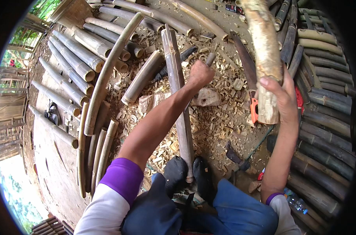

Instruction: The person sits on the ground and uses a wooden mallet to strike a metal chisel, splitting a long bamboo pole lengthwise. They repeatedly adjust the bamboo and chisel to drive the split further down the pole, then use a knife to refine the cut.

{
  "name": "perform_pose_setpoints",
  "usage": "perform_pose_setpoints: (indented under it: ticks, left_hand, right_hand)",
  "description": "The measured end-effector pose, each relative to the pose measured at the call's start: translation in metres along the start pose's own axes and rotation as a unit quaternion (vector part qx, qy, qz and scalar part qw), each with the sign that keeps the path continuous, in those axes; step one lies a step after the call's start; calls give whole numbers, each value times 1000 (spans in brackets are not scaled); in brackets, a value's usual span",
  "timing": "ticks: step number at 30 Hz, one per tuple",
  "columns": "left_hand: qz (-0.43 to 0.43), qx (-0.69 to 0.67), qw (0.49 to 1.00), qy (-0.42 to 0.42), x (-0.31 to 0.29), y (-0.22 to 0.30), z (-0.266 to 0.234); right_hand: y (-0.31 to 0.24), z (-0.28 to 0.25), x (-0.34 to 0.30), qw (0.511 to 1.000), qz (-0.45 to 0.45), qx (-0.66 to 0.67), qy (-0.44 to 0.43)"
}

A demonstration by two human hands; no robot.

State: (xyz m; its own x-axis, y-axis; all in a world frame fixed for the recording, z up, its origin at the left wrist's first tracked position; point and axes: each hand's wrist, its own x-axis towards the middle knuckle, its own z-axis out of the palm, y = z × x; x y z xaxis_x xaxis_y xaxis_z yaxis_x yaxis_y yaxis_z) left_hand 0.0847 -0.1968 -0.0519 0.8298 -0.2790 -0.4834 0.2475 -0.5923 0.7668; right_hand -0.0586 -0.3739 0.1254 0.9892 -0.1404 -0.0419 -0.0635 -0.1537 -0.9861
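My left hand is closed round a tool with a round wooden handle. The handle's end sticks up past the fist, and my forearm hides most of the tool's lower part. Below that hand a split bamboo pole runs from between my feet, across a pale wooden block, and away from me. My right hand grips the near end of a thick, pale-barked log, raised to the right of the pole. Beside the log is a saw with an orange handle, partly covered.
Wood chips cover the ground around the block. Cut bamboo lengths lie at the left, and stacked bamboo fills the right. One long curved bamboo piece leans at the left. A plastic bottle lies by my right arm.
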Motion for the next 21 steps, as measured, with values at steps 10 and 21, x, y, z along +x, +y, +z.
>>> perform_pose_setpoints:
  ticks: [10,21]
  left_hand:
    - [187,-243,900,-309,-171,9,-11]
    - [107,-322,898,-280,-175,-36,19]
  right_hand:
    - [13,-24,-54,987,30,118,102]
    - [20,11,-84,992,73,94,49]
